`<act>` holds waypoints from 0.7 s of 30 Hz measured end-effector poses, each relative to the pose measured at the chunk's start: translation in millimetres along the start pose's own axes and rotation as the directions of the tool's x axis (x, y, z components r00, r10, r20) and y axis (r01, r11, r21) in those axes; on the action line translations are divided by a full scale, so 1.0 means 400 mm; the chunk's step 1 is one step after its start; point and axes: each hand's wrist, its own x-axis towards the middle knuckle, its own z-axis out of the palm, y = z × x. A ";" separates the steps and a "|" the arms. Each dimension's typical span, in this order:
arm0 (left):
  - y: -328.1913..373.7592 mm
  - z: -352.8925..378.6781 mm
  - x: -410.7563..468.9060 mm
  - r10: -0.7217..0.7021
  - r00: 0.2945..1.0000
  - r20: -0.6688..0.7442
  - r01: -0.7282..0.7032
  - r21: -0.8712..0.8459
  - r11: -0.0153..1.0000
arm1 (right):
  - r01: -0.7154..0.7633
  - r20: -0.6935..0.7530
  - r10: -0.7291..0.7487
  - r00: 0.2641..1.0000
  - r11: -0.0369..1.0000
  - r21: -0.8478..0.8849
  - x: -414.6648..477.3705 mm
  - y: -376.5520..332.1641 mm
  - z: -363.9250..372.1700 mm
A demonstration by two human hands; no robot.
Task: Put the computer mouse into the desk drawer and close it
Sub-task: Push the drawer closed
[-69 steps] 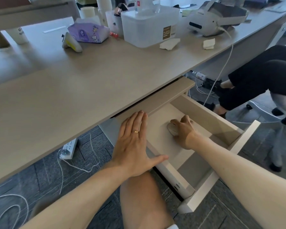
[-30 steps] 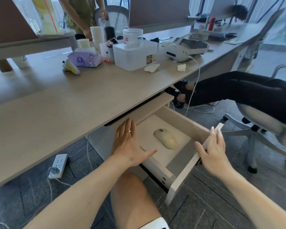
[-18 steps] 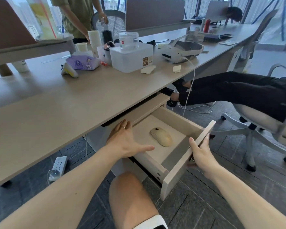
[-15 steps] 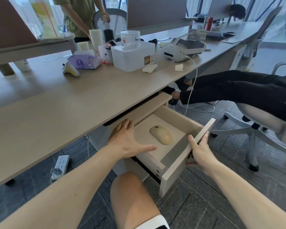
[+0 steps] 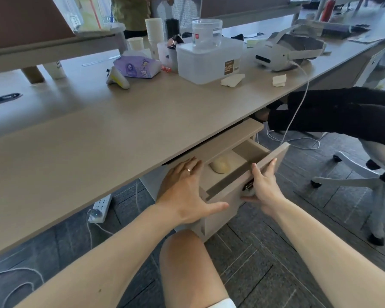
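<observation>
1. Two hands are on the drawer (image 5: 231, 192), one at each end of what we must push. Our left hand (image 5: 185, 192) lies flat and unclenched, fingers spread, on the drawer's left side wall and near corner, thumb stretched along the front panel. It grasps nothing.

2. Between the hands, the computer mouse (image 5: 220, 166) rests on the drawer floor, free of both hands, ahead of our left fingertips and partly under the desk (image 5: 98, 134) edge. Its long axis appears to run front to back, roughly along the drawer's line of travel, though the shadow makes this hard to tell.

3. Our right hand (image 5: 262, 185) has its palm flat against the outer face of the front panel beside a small metal fitting, fingers up to the top edge, thumb below. It presses rather than grips.

4. We judge the closing step to be under way: the drawer stands partly open, and the remaining push goes straight away from us, under the desk. Our right hand is better placed to drive it; our left fingers, on the side wall, could be pinched at the desk edge.
</observation>
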 end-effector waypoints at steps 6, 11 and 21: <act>-0.035 0.012 0.019 0.083 0.988 -0.133 -0.078 0.043 0.996 | -0.043 0.030 0.041 0.999 0.995 0.088 0.060 -0.021 0.072; -0.042 0.029 0.028 0.083 0.975 -0.206 -0.080 0.025 0.996 | -0.063 0.030 0.059 0.998 0.987 0.149 0.096 -0.036 0.119; -0.044 0.037 0.028 0.072 0.962 -0.263 -0.071 0.012 0.997 | -0.040 0.012 0.039 0.999 0.989 0.142 0.113 -0.059 0.169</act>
